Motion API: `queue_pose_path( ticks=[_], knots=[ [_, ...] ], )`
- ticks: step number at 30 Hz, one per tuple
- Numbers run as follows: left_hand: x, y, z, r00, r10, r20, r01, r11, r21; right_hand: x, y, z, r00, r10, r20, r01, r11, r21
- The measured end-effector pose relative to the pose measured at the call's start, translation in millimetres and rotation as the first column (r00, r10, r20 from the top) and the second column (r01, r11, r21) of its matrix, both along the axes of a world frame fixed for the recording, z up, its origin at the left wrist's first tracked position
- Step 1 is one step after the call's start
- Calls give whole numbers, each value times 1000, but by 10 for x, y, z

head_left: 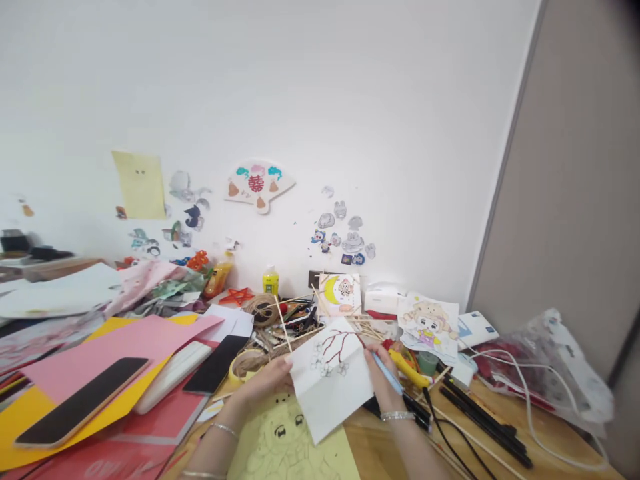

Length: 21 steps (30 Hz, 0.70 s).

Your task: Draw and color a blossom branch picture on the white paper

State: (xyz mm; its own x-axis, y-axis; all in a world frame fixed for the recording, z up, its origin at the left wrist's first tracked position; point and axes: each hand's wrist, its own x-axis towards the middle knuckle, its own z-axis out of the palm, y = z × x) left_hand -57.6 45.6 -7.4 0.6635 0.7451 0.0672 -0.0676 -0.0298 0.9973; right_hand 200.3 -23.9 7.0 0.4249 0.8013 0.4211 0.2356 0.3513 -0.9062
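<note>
Head view: our left fingers [283,363] clamp the paper [325,397] by its left edge; right fingers [379,353] grip the pen [386,372], slanting beside its right.

Wall [400,100]: painted fan [256,185] | dark phone [83,403] on pink paper [120,341] | yellow bottle [271,281] near wall
</note>
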Motion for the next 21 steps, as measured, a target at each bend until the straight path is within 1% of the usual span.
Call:
queue_pose_path(
  ticks=[2, 3, 5, 8, 9, 11, 13, 15, 19, 21],
  knots=[
    [24, 17, -9, 1000, 10, 22, -10, 1000, 26, -54, -21, -80, 997, -28, -69, 28, 1000, -4],
    [41, 30, -2, 998, 47, 38, -49, 998, 50, -72, -32, -110, 995, -31, -96, 30, 1000, -9],
    [73, 63, 26, 981, 177, 78, -183, 980, 78, -91, -54, -149, 991, -14, -132, 10, 1000, -26],
    [99, 100, 80, 911, 391, 132, -408, 902, 144, -96, -82, -170, 991, 48, -124, -54, 998, -42],
    [104, 100, 97, 888, 439, 136, -458, 870, 184, -95, -89, -171, 991, 67, -112, -72, 997, -40],
    [117, 81, 123, 852, 509, 120, -521, 811, 266, -94, -101, -166, 990, 98, -99, -102, 994, -28],
    [135, 54, 135, 825, 555, 106, -557, 769, 313, -92, -107, -157, 984, 131, -117, -136, 990, -30],
    [155, 36, 133, 810, 578, 102, -577, 754, 314, -87, -108, -149, 975, 165, -149, -172, 985, -34],
    [178, 30, 119, 836, 539, 102, -545, 795, 267, -72, -108, -139, 970, 191, -151, -198, 980, -33],
    [179, 18, 129, 838, 535, 109, -544, 798, 261, -69, -120, -122, 973, 197, -121, -203, 979, -34]
  ],
)
